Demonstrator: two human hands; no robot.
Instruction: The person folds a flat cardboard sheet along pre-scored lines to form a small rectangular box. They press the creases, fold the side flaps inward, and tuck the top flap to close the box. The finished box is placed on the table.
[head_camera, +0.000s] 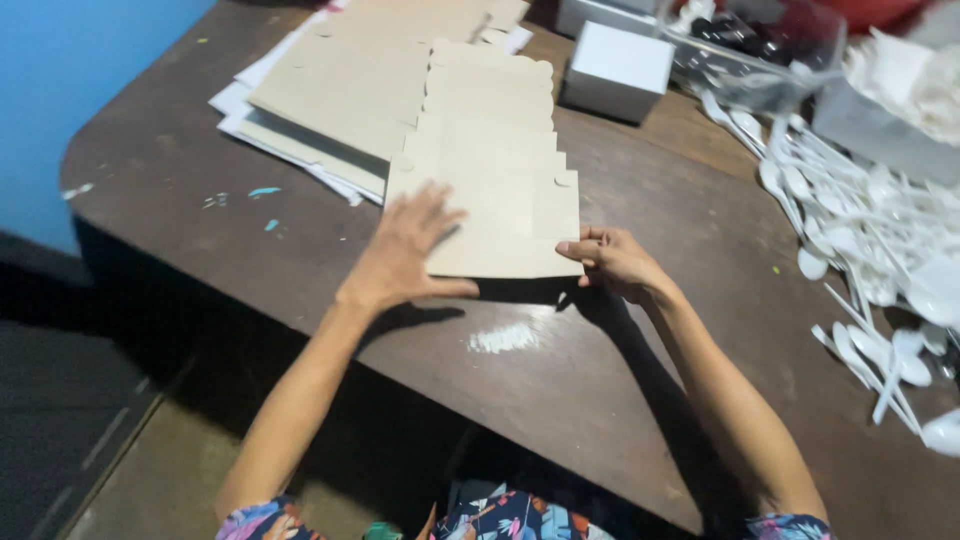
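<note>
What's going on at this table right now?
A person has a flat cardboard sheet on a dark wooden table. The left hand presses flat on its near edge, while the right hand pinches its near right corner. More cardboard is stacked behind, and white plastic spoons lie to the right.

The spoon heap runs off the right edge, blurred.

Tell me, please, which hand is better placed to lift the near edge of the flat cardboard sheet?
The right hand, probably. Its fingers already pinch the near right corner of the flat cardboard sheet at its edge. The left hand lies flat, fingers spread, on top of the sheet, pressing it onto the table.
</note>
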